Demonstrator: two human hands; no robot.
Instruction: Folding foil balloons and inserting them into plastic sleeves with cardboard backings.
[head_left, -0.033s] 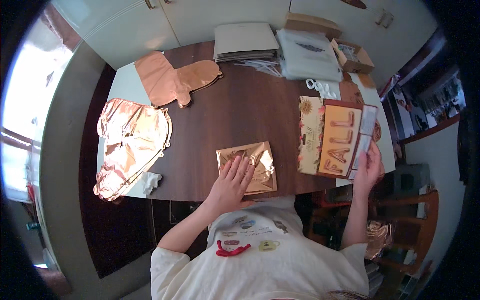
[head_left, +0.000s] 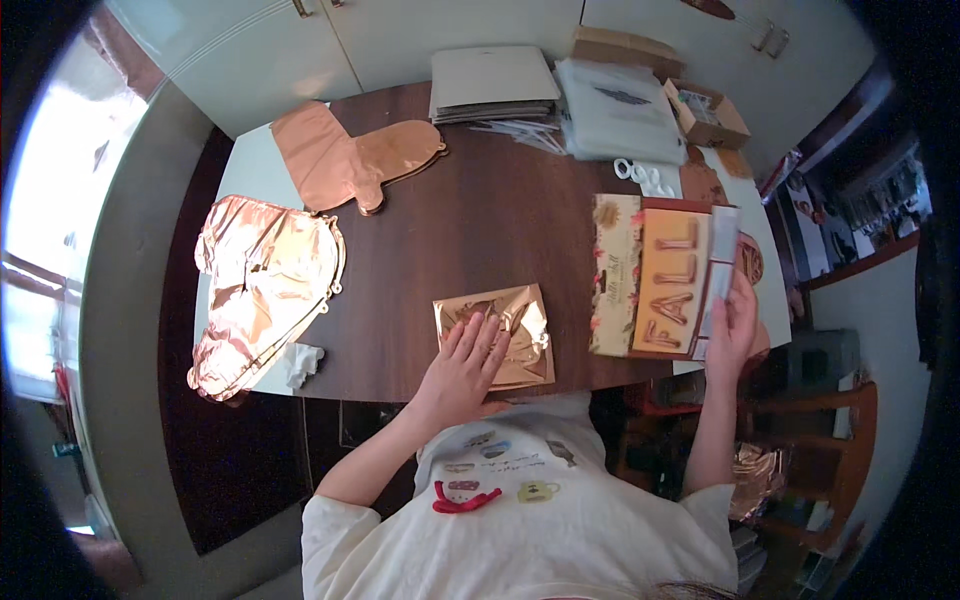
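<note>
The left forearm [head_left: 380,455] slanted inward across the white printed T-shirt [head_left: 535,500], while the right forearm [head_left: 708,435] ran almost straight out past the front edge of the dark brown wooden table [head_left: 475,230]. The left hand [head_left: 458,370] lay palm down and flat, fingers extended and leaning slightly right, with narrow gaps between them; it rested on the left half of a square, shiny copper-coloured foil packet [head_left: 527,345] by the table's near edge. The right hand [head_left: 737,325], well apart from it, was closed round the right edge of a flat orange-and-cream printed package [head_left: 660,280], thumb on the near side and fingers bent behind the thumb. The package was over the table's right side; whether it touched the surface could not be told. Crumpled white tissue [head_left: 302,364] lay at the left near edge, just beside a large, wrinkled copper foil shape [head_left: 265,285]. Farther off were a smoother, matte copper foil shape [head_left: 345,170], thin white sticks [head_left: 525,135] and a stack of grey flat boards [head_left: 490,75]
</note>
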